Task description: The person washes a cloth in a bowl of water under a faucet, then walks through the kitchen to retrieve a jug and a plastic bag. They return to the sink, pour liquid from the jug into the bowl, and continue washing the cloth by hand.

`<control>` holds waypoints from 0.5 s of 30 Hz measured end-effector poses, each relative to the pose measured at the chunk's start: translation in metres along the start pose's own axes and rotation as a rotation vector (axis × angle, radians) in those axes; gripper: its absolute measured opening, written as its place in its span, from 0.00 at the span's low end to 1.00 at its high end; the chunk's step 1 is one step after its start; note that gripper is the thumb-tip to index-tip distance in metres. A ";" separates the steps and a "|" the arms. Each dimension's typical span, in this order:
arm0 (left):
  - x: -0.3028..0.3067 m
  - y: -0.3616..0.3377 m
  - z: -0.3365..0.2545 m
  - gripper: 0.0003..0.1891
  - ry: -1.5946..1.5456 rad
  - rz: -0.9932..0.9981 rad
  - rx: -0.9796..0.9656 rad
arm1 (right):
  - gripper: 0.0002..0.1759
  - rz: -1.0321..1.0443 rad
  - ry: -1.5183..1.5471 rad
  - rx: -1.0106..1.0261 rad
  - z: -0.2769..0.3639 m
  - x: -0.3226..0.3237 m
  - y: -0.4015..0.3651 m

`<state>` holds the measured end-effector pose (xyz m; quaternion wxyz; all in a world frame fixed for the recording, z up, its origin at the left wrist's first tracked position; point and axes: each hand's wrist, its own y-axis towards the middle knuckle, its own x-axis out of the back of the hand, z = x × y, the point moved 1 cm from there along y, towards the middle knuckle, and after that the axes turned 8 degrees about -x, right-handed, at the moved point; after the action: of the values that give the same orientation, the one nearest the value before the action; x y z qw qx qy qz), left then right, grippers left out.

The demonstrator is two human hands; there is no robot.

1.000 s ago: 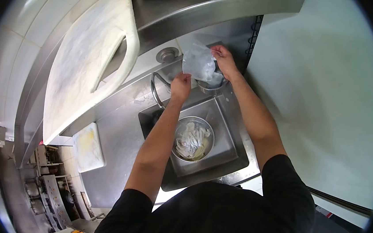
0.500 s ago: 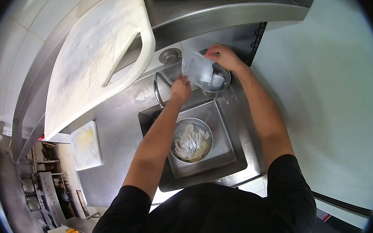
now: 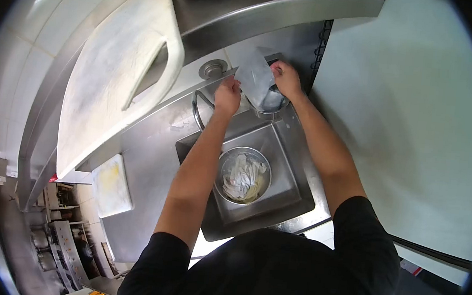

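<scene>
A clear plastic bag (image 3: pixel 255 77) is stretched upright between my two hands above a round metal container (image 3: pixel 267 115) behind the sink. My left hand (image 3: pixel 228 94) is closed on the bag's left edge. On the other side, my right hand (image 3: pixel 287 80) pinches the bag's right edge near its top. Something silvery shows in the lower part of the bag, at the container's mouth; I cannot make out what it is. Below, in the sink basin (image 3: pixel 286 177), a round metal bowl (image 3: pixel 269 175) holds a crumpled white cloth (image 3: pixel 243 176) in cloudy liquid.
The curved faucet (image 3: pixel 195 110) rises left of my left forearm. A large white board (image 3: pixel 113 75) leans at the upper left, and a small stained cutting board (image 3: pixel 112 186) lies on the steel counter (image 3: pixel 153 168). A metal shelf (image 3: pixel 281 10) crosses above; a pale panel (image 3: pixel 401 117) stands right.
The bag has been drawn more upright and taut over the container. My left hand has risen slightly, and my right hand now grips nearer the bag's top. The view has shifted a little.
</scene>
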<state>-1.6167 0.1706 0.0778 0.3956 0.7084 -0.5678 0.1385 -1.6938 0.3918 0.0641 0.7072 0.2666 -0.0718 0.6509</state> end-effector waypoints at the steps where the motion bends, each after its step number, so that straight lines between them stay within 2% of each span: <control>1: -0.003 0.007 0.001 0.09 -0.028 -0.027 -0.026 | 0.08 0.002 -0.019 -0.031 -0.007 0.000 0.000; 7: -0.006 0.037 0.004 0.10 -0.112 -0.044 -0.045 | 0.09 -0.030 -0.094 -0.083 -0.013 0.000 0.008; 8: -0.009 0.039 0.007 0.10 -0.224 -0.020 0.069 | 0.08 -0.037 -0.156 -0.092 -0.010 0.003 0.009; 10: 0.010 0.049 -0.033 0.11 -0.444 0.029 0.299 | 0.08 -0.019 -0.237 -0.126 0.001 0.010 0.005; 12: 0.013 0.058 -0.048 0.12 -0.542 -0.001 0.322 | 0.07 0.028 -0.277 -0.174 0.005 0.014 -0.003; 15: 0.002 0.069 -0.050 0.13 -0.669 -0.061 0.347 | 0.08 -0.038 -0.284 -0.178 0.005 0.006 -0.025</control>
<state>-1.6663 0.2023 0.1394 0.0664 0.7876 -0.6124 -0.0179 -1.6679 0.3949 0.0640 0.7230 0.2935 -0.2236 0.5840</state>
